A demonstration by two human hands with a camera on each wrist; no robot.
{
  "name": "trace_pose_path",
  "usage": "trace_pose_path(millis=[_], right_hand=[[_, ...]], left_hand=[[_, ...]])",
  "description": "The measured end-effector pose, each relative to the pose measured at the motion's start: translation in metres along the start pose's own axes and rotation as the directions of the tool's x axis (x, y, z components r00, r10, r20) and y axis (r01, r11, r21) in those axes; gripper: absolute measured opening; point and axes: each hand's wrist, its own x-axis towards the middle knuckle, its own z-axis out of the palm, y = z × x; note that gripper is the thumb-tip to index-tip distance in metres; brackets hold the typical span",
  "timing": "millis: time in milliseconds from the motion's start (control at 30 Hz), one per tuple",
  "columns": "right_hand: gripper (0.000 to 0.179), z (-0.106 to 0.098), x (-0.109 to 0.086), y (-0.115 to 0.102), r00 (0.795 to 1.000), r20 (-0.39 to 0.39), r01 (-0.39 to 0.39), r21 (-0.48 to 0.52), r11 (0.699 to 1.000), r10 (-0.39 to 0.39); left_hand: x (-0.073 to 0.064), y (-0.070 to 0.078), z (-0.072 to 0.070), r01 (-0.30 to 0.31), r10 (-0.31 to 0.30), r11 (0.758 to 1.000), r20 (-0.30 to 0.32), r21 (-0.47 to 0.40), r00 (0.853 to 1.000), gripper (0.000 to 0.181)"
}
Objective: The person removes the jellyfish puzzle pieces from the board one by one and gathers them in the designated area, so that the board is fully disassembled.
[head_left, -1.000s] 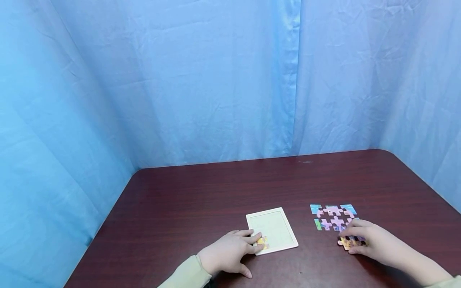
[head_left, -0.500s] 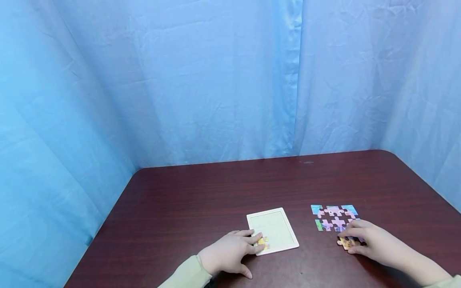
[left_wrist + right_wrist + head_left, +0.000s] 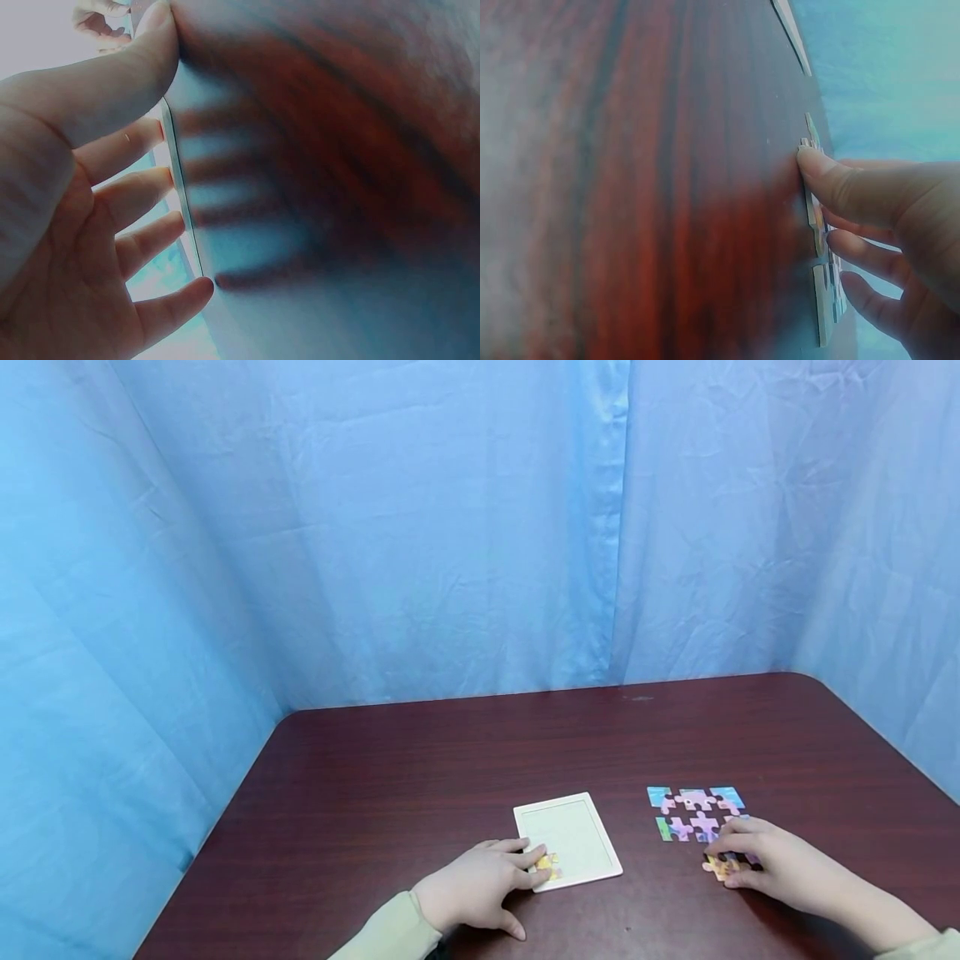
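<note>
A pale puzzle tray (image 3: pixel 573 835) lies on the dark table, with a yellow puzzle piece (image 3: pixel 553 864) in its near left corner. My left hand (image 3: pixel 483 881) rests over that corner, fingers spread across the tray's edge and the piece, thumb out on the table side. To the right, my right hand (image 3: pixel 768 864) pinches a yellow-brown puzzle piece (image 3: pixel 720 866) between thumb and fingers, low over the table. The right wrist view has the thumb (image 3: pixel 817 161) right at the edge of the pieces. The hand hides part of the near row.
Beyond my right hand, several pink, blue and green puzzle pieces (image 3: pixel 702 823) lie in rows, slightly apart. The dark red-brown table (image 3: pixel 420 760) has rounded far corners. Blue curtains (image 3: pixel 450 527) hang behind it and along both sides.
The yellow-brown piece at my right fingertips sits a little flatter than a second ago. Both hands hold almost the same place, and the tray has not moved.
</note>
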Motion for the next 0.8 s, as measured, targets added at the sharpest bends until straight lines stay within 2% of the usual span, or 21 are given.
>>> trace_pose_path(millis=[167,400,467,667,800], right_hand=[[0.029,-0.001,0.003,-0.002,1.0,0.02,-0.016,0.011,1.0,0.015],[0.033,0.001,0.011,-0.007,0.995,-0.076,0.066,0.028,0.997,-0.064],[0.032,0.002,0.015,-0.009,0.995,-0.08,0.069,0.034,0.997,-0.066],[0.029,0.008,0.035,-0.024,0.997,-0.071,0.04,0.049,0.998,-0.037],[0.024,0.015,0.056,-0.039,0.998,-0.048,0.043,0.096,0.994,-0.039]], left_hand=[[0.0,0.0,0.0,0.007,-0.007,1.0,0.001,0.0,1.0,0.072],[0.0,0.0,0.0,0.002,-0.002,1.0,-0.007,0.003,1.0,0.071],[0.0,-0.001,0.001,-0.001,0.001,1.0,-0.012,0.004,1.0,0.071],[0.001,-0.004,0.004,-0.013,0.013,1.0,-0.022,0.002,1.0,0.071],[0.0,-0.007,0.004,-0.012,0.011,1.0,-0.019,-0.013,1.0,0.071]])
